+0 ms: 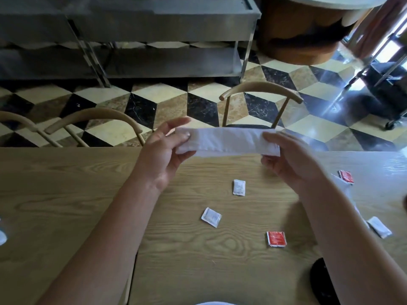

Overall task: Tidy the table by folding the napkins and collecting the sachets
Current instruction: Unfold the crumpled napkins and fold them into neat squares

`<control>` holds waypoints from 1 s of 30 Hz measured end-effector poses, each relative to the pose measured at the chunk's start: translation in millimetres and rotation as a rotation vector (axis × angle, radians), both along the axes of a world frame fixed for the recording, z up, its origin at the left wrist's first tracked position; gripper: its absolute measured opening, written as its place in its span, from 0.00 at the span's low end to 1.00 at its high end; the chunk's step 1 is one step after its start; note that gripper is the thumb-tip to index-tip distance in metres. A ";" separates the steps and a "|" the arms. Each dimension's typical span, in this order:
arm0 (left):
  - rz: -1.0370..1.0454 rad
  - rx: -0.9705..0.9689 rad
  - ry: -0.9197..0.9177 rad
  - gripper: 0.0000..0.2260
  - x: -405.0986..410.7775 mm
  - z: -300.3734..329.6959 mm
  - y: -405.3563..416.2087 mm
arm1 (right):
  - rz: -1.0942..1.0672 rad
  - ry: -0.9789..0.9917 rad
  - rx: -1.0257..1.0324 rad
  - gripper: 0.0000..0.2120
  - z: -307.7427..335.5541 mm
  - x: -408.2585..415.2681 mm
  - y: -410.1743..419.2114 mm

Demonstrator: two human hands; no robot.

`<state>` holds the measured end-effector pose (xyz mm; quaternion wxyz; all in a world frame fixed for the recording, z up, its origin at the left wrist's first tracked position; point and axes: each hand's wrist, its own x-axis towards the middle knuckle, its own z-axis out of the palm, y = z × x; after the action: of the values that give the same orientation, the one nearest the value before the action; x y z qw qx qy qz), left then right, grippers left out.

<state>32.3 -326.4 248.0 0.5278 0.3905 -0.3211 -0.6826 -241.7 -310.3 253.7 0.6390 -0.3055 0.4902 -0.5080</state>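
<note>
A white napkin [226, 140], folded into a long narrow strip, is held level above the far edge of the wooden table [66, 194]. My left hand [164, 155] pinches its left end and my right hand [290, 159] pinches its right end. On the table below lie two white sachets [239, 187] [211, 217] and a red sachet [276, 238]. Another red sachet [346, 177] and a white sachet [379, 226] lie at the right, beyond my right forearm. More white napkin cloth [350, 194] shows partly hidden behind that forearm.
Wooden chairs [261, 89] [94, 116] stand at the table's far side on a checkered floor. A steel shelf unit [154, 29] stands further back. A dark object [321, 280] lies at the near right edge, and something white [2, 237] at the far left edge.
</note>
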 end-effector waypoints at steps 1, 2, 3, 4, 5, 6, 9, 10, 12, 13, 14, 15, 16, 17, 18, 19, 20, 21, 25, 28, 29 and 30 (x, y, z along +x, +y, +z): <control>-0.013 -0.014 -0.017 0.13 2.0 -8.4 12.0 | -0.002 0.001 0.017 0.08 -8.1 -1.4 9.6; -0.018 -0.014 -0.037 0.13 4.2 -19.5 26.2 | 0.006 0.001 0.048 0.08 -18.8 -2.1 20.9; -0.017 0.003 -0.061 0.13 6.3 -32.9 41.6 | 0.017 0.009 0.097 0.08 -32.4 -1.5 33.4; -0.012 0.039 -0.094 0.13 8.1 -49.5 57.6 | 0.022 0.027 0.161 0.08 -48.4 0.3 46.7; -0.008 0.091 -0.130 0.14 9.2 -67.9 73.9 | 0.016 0.048 0.239 0.07 -66.7 3.3 60.6; -0.009 0.156 -0.168 0.14 9.9 -88.1 89.7 | -0.001 0.067 0.320 0.07 -86.6 6.9 74.3; -0.048 0.371 -0.302 0.13 9.2 -147.1 134.7 | -0.054 0.084 0.544 0.09 -147.1 17.3 114.0; -0.068 0.445 -0.331 0.12 9.1 -164.5 148.4 | -0.052 0.083 0.614 0.09 -164.0 19.9 126.6; -0.098 0.603 -0.336 0.10 10.1 -194.0 174.5 | -0.015 0.091 0.738 0.08 -191.2 23.2 152.6; -0.117 0.669 -0.345 0.10 11.3 -206.4 186.2 | 0.000 0.101 0.783 0.08 -202.0 24.1 164.6; -0.137 0.721 -0.366 0.09 12.4 -217.2 196.7 | 0.005 0.120 0.813 0.07 -211.1 24.3 175.4; -0.156 0.757 -0.386 0.09 13.4 -225.7 205.6 | 0.008 0.148 0.825 0.08 -218.3 24.5 184.3; -0.168 0.782 -0.398 0.08 13.9 -232.2 212.3 | 0.014 0.178 0.824 0.09 -223.6 24.7 191.3; -0.170 0.801 -0.404 0.07 13.6 -237.0 216.6 | 0.024 0.205 0.818 0.09 -226.7 25.4 195.9; -0.163 0.817 -0.420 0.06 13.5 -241.1 219.2 | 0.037 0.222 0.813 0.10 -228.1 26.0 198.8; -0.149 0.829 -0.453 0.05 13.8 -244.8 219.9 | 0.051 0.226 0.811 0.09 -228.3 26.9 200.0; -0.126 0.843 -0.512 0.04 14.4 -248.6 219.3 | 0.060 0.221 0.811 0.08 -227.9 27.8 199.9; -0.092 0.858 -0.581 0.03 15.4 -252.4 218.0 | 0.064 0.210 0.810 0.08 -227.1 28.4 198.9; -0.079 1.009 -0.551 0.07 10.0 -258.3 209.5 | 0.085 0.127 0.801 0.04 -221.3 30.3 189.9; -0.111 1.072 -0.410 0.08 0.0 -263.4 201.8 | 0.111 0.069 0.773 0.04 -217.1 31.9 182.8; -0.091 1.064 -0.425 0.07 -3.2 -266.1 200.0 | 0.113 0.059 0.762 0.04 -215.9 32.0 181.9; -0.066 1.049 -0.447 0.05 -6.3 -268.4 199.0 | 0.111 0.051 0.750 0.04 -215.3 31.4 181.8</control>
<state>26.0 -127.4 -20.5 0.1611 0.7249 -0.0549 -0.6675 -210.3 -128.5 38.4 0.7206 -0.0891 0.6406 -0.2499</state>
